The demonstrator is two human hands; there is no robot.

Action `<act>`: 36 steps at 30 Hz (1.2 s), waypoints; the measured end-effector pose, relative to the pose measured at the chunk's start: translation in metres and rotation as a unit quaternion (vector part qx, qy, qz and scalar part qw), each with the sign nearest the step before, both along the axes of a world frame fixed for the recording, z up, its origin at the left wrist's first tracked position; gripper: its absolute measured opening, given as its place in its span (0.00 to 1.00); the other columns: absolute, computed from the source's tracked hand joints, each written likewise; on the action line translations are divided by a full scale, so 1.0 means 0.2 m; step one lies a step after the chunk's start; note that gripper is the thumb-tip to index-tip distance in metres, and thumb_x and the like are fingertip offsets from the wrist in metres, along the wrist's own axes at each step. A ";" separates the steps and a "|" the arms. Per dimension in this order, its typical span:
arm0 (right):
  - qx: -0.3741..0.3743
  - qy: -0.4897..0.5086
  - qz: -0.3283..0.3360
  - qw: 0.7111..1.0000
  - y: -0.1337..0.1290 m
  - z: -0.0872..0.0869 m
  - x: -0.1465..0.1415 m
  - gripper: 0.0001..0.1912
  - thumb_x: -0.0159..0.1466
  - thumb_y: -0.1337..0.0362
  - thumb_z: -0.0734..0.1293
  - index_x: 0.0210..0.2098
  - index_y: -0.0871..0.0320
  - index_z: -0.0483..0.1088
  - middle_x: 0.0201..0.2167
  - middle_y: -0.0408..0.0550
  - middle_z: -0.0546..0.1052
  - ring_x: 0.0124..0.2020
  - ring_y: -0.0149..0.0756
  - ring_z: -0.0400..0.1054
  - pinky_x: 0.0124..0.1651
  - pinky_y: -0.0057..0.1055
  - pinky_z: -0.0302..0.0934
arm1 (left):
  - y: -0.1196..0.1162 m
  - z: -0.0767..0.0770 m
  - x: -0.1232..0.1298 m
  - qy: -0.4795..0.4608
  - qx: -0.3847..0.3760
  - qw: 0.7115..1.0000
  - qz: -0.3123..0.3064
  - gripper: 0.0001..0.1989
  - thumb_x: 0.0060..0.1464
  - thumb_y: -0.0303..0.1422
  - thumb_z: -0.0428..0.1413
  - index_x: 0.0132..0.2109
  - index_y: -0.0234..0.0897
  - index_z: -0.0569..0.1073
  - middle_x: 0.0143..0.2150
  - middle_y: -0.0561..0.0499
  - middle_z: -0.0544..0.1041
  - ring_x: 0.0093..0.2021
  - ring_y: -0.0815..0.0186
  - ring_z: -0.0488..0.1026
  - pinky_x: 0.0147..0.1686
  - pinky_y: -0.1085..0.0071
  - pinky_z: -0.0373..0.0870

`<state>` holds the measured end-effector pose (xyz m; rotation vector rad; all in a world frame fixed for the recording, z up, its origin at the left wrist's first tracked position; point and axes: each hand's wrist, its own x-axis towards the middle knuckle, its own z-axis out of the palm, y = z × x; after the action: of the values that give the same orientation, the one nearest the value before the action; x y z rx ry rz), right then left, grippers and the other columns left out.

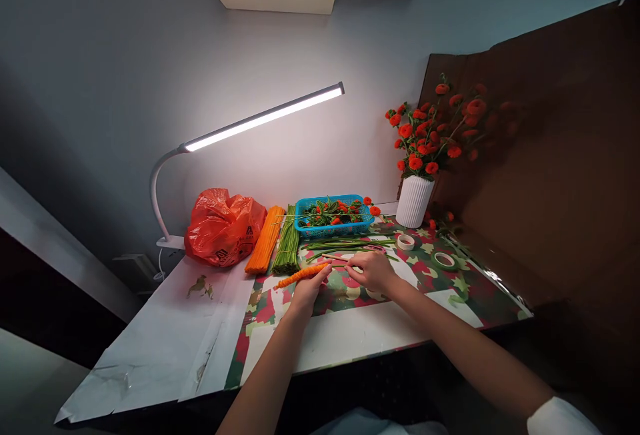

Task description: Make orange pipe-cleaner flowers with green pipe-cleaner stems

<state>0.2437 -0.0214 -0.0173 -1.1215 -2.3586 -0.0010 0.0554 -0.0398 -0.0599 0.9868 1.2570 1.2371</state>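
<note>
My left hand (306,294) is closed around an orange fuzzy pipe cleaner coil (295,278), which points down to the left. A thin green stem (339,266) bridges the gap from the coil's right end to my right hand (371,271). The fingers of my right hand are pinched on that stem. Just behind the hands lies a row of green stems (340,244) on the table. A pale thin stick (334,258) shows beside my right fingertips; whether it is also held, I cannot tell.
Behind stand an orange pipe cleaner bundle (266,240), a green bundle (287,248) and a blue basket (334,229) of flower parts. Tape rolls (405,242) lie right, near a white vase (415,203) of red flowers. A red bag (223,228) and lamp (265,117) are left.
</note>
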 end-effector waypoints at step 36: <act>-0.145 0.097 0.067 0.982 -0.04 0.07 -0.02 0.09 0.64 0.62 0.61 0.35 0.58 0.72 0.26 0.43 0.74 0.24 0.29 0.62 0.27 0.24 0.50 | -0.02 0.03 0.02 -0.042 0.043 0.998 -0.020 0.26 0.36 0.46 0.65 0.42 0.36 0.78 0.29 0.50 0.74 0.24 0.71 0.67 0.22 0.77 0.60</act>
<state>0.2395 -0.0286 -0.0024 -1.0370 -2.3001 0.4924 0.0598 -0.0443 -0.0542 1.0069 1.1219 1.2971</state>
